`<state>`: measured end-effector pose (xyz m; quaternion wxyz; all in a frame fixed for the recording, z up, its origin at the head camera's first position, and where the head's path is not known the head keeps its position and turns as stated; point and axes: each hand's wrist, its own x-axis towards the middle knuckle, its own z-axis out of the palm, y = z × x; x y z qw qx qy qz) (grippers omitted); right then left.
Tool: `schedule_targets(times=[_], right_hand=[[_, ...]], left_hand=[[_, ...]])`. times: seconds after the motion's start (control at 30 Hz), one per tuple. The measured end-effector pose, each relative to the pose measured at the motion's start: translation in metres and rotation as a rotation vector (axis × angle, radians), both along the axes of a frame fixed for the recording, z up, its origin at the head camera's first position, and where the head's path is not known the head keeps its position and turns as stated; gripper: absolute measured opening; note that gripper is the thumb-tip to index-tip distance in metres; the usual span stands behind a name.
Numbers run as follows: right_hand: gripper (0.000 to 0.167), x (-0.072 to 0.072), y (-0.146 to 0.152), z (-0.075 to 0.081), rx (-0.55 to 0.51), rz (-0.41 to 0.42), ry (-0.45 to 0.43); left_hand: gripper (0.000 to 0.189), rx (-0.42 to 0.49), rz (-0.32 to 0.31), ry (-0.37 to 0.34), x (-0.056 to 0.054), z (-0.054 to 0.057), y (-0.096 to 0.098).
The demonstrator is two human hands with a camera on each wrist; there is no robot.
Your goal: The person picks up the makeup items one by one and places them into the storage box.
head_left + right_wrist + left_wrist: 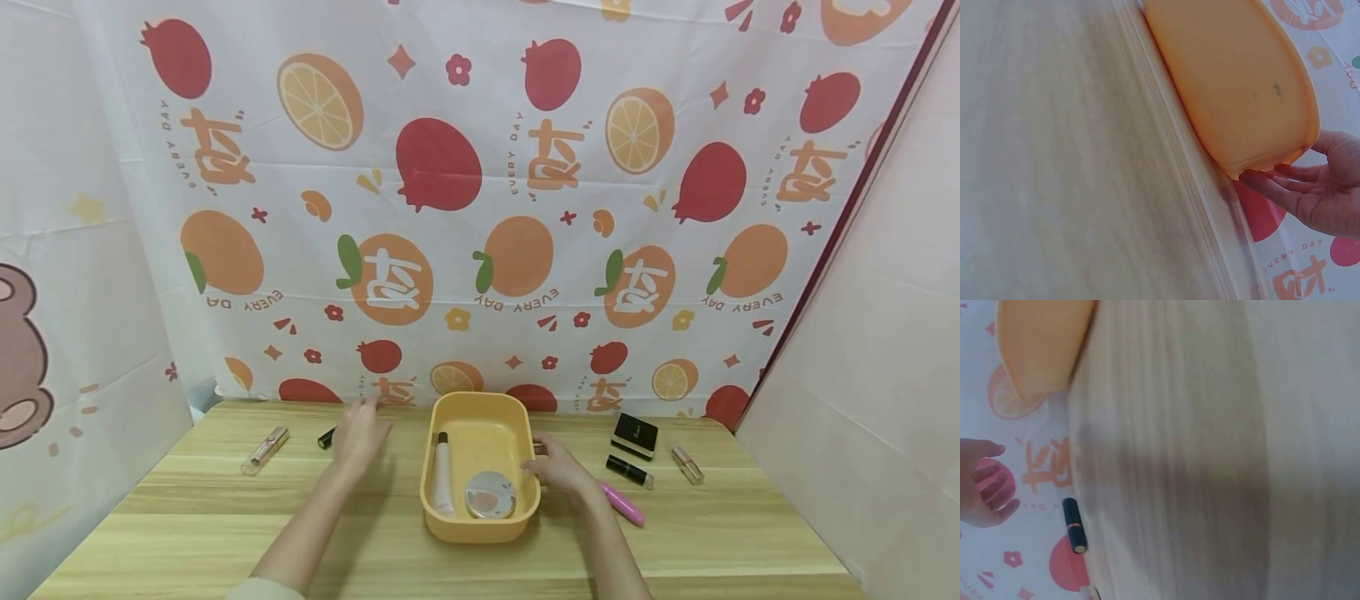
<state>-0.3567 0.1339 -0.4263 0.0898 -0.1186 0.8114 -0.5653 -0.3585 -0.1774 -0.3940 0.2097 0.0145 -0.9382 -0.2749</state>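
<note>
A yellow plastic bin (481, 532) stands upright in the middle of the table. My right hand (558, 467) holds its right wall, thumb at the rim and fingers along the outside; the right wrist view shows these fingers (1282, 187) against the bin's end. Inside lie a white squeeze tube (443, 479) with a dark cap and a round patterned compact (491, 495). To the left, my left hand (362, 437) hovers with nothing in it, fingers loosely spread in the left wrist view. Nearest to it is a black lipstick tube (1075, 526), partly hidden by the hand in the head view.
At the table's left lies a clear-and-gold lipstick tube (266, 451). On the right are a black square case (634, 436), a black lipstick tube (628, 471), a pink tube (622, 503) and a small pinkish lipstick tube (687, 464). A fruit-print curtain (480, 333) hangs behind the table.
</note>
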Motion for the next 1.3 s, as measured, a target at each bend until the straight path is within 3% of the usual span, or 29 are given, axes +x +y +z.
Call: schedule_targets(times=[0.13, 0.37, 0.77, 1.1, 1.3], right_hand=[[0.059, -0.002, 0.001, 0.0, -0.008, 0.002, 0.009], [0.057, -0.004, 0.001, -0.003, 0.019, 0.009, 0.015], [0.057, 0.0, -0.001, 0.0, 0.024, -0.004, 0.011], [0.057, -0.002, 0.0, -0.003, 0.031, -0.002, 0.014], [0.057, -0.003, 0.001, -0.004, 0.022, 0.007, 0.014]], left_hand=[[0.036, -0.022, 0.003, 0.015, -0.004, -0.006, -0.007], [0.035, -0.073, 0.006, -0.023, -0.007, -0.015, -0.014], [0.04, -0.166, 0.029, -0.015, -0.015, -0.017, -0.026], [0.036, -0.243, 0.008, -0.121, -0.017, -0.02, -0.039], [0.043, -0.319, -0.06, -0.22, -0.017, -0.02, -0.045]])
